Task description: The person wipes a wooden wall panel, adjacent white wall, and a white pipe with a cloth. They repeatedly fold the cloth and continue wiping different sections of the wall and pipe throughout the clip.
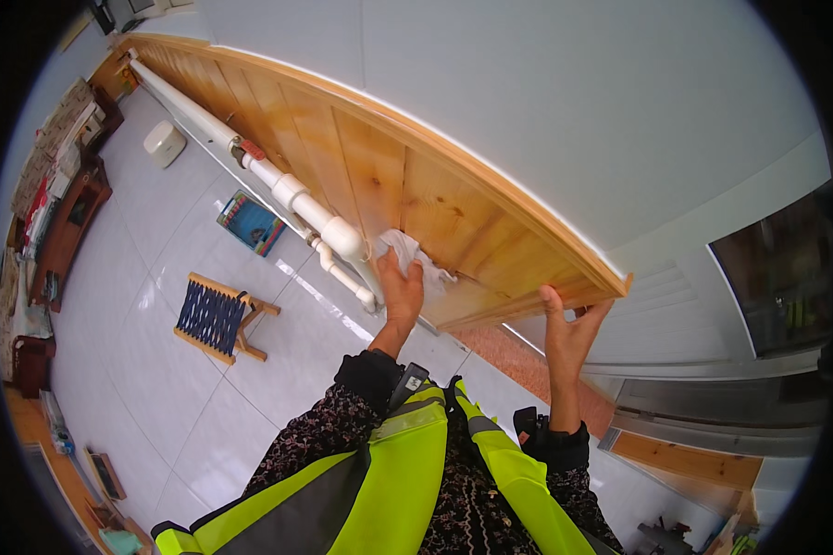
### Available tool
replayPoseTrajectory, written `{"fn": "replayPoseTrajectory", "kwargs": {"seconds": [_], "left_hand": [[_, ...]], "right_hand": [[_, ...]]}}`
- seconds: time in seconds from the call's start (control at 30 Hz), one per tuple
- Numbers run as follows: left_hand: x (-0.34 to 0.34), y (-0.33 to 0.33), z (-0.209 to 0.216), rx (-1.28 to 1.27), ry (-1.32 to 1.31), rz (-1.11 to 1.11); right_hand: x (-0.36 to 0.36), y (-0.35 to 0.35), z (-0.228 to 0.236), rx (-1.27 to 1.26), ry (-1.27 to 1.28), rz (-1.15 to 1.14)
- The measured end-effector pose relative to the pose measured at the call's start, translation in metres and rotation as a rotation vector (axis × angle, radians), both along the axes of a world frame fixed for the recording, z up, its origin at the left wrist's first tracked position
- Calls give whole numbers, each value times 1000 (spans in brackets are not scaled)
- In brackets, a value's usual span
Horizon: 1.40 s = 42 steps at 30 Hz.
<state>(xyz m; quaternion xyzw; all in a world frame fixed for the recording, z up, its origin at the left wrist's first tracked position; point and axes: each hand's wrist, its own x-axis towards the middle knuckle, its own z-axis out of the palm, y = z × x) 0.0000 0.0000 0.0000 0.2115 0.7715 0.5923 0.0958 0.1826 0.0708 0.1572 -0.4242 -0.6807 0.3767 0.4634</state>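
White-tiled room, pale wall with wood panelling [407, 185] along its lower part; the panelling serves as landmark.

Cloth [405, 252]: white, crumpled, pressed flat against the panelling face, near its right end and just right of the pipe [292, 192]. No clear long axis; the bunch trails slightly toward the right, along the boards' lower part.

Left hand [400, 294]: on the cloth, palm to the panelling, fingers together and extended up onto the fabric, pushing it against the wood. Not a pinch, more a flat press.

Right hand [569, 328]: at the panelling's right end, below the corner of its top rail. Fingers bent and loosely spread, tips at or just under the panel edge; cannot tell if they actually touch it. Holds nothing.

Both sleeves are dark and patterned, with a yellow hi-vis vest [407, 472] over them.

Pipe: white, runs along the panelling face from far upper left down to the cloth, with a red-handled valve [247, 148] midway and a thinner branch dropping off at its near end.

On the floor off the panelling: folding stool [217, 317] with dark webbing seat, a colourful book [251, 222] nearer the pipe, a small white box [164, 142] further up. Shelving [65, 185] sits along the far left side, well apart from the panelling.
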Motion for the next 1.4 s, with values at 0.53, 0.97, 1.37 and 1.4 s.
{"fn": "replayPoseTrajectory", "kwargs": {"seconds": [0.53, 0.97, 1.37, 1.4], "left_hand": [[37, -8, 127, 362, -84, -179], [42, -19, 61, -84, 588, -543], [40, -6, 96, 254, -246, -395], [43, -5, 111, 323, -236, -362]], "right_hand": [[3, 4, -8, 101, 12, 18], [1, 0, -3, 22, 41, 27], [-1, 0, 2, 57, 24, 40], [-1, 0, 2, 39, 21, 31]]}}
